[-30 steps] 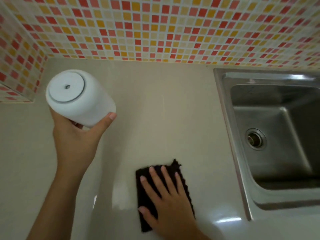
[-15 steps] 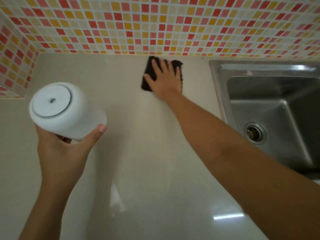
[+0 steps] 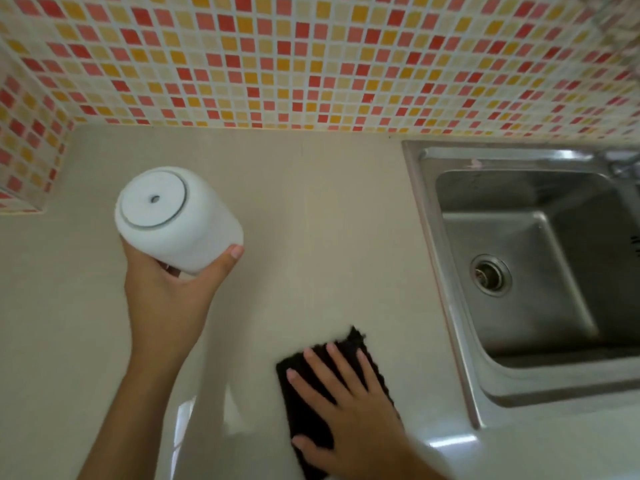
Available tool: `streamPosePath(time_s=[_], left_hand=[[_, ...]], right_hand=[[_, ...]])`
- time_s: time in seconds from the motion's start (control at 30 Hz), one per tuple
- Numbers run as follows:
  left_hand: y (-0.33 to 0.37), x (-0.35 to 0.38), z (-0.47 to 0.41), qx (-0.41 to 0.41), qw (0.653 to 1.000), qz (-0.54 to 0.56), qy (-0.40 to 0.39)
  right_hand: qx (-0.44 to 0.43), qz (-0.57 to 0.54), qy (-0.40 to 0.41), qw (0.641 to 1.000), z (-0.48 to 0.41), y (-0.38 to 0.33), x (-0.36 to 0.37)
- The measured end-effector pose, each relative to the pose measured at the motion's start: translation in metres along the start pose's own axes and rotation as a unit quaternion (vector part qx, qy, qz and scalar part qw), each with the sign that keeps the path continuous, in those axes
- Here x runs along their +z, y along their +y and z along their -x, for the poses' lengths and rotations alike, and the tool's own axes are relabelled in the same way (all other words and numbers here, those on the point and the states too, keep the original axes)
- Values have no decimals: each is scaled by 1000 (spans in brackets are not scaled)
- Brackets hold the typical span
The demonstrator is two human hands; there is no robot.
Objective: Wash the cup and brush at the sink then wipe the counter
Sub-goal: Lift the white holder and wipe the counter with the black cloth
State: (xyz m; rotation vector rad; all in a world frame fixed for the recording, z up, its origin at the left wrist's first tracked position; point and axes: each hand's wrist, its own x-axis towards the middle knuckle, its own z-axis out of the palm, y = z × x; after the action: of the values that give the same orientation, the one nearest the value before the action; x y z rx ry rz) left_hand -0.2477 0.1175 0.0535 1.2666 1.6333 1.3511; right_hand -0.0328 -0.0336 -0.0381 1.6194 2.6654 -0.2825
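Observation:
My left hand (image 3: 166, 299) holds a white cup (image 3: 176, 216) above the beige counter (image 3: 329, 237), tilted so its round base with a small hole faces me. My right hand (image 3: 349, 407) lies flat with spread fingers on a dark folded cloth (image 3: 304, 393), which rests on the counter near its front, left of the sink. No brush is in view.
A steel sink (image 3: 533, 271) with a round drain (image 3: 490, 275) fills the right side; its rim (image 3: 433, 258) borders the counter. Mosaic tile walls (image 3: 311, 64) close off the back and the left corner. Part of a tap (image 3: 623, 168) shows at far right.
My right hand has slid the cloth from the back of the counter by the wall toward the front edge. The cup in my left hand has stayed raised, shifting slightly.

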Motion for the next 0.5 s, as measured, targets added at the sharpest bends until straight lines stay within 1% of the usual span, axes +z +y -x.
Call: streamPosePath(time_s=[0.07,0.1,0.13,0.2,0.27,0.3,0.37,0.43,0.5], left_hand=[[-5,8,7,2,1000,-3,-29],[-10,13,12,4,999,-7,-42],[-14,19,16,1,999,-10,-51],[-21,36,25,-13,998,-10,-60],[-25,56,35,-14,997,-6,-77],[-25,66,39,-10,996,-8,-90],[-24,83,46,-1,994,-13,-110],[-24,93,50,7,992,-17,-122],[-26,98,53,14,991,-18,-130]], right_hand=[[-16,-21,16,1000,-29,30,-10],[3,-22,31,999,-48,47,-13],[38,-17,45,998,-70,68,-16],[139,-1,58,989,-118,116,-23],[229,-5,48,972,-154,165,-33],[258,-8,44,965,-161,182,-37],[282,-7,41,959,-159,191,-36],[277,-9,53,959,-138,173,-30],[264,-20,71,962,-99,145,-25]])
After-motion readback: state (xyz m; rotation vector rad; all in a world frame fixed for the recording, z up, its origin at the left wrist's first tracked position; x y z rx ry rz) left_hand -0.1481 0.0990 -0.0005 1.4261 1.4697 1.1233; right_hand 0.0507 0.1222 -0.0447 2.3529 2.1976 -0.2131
